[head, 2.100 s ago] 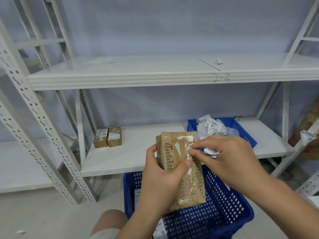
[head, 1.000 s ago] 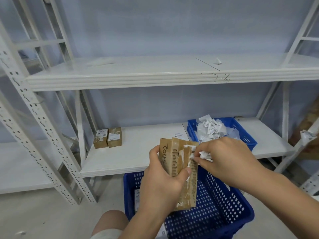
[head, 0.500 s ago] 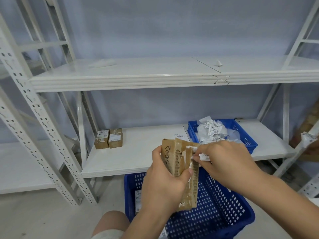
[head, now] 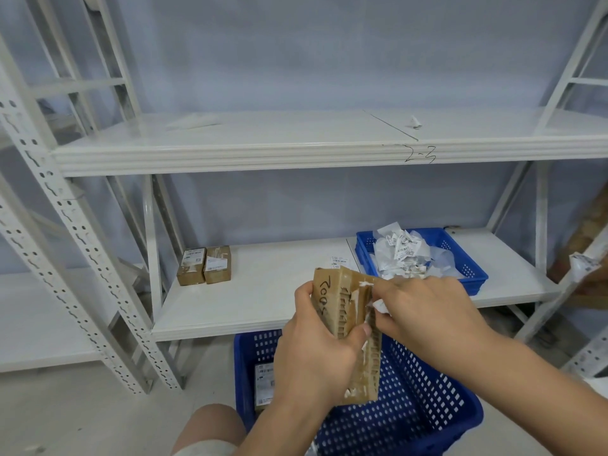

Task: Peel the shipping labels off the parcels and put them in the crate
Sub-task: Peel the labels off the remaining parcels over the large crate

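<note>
The left hand [head: 316, 353] holds the brown parcel [head: 345, 311] upright in a closed grip, above the large blue crate [head: 427, 406]. The right hand [head: 424, 311] pinches a white label scrap [head: 379, 305] at the parcel's right edge. Behind the grip, a shelf [head: 263, 291] carries a small blue tray [head: 467, 268] of peeled labels.

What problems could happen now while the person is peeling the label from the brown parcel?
1. The label is already coming off in small white scraps, so it may tear again and leave residue on the parcel.
2. The right hand pinches only a small piece; it could slip free.
3. A loose scrap might fall into the large blue crate below rather than the shelf tray holding the peeled labels.
</note>
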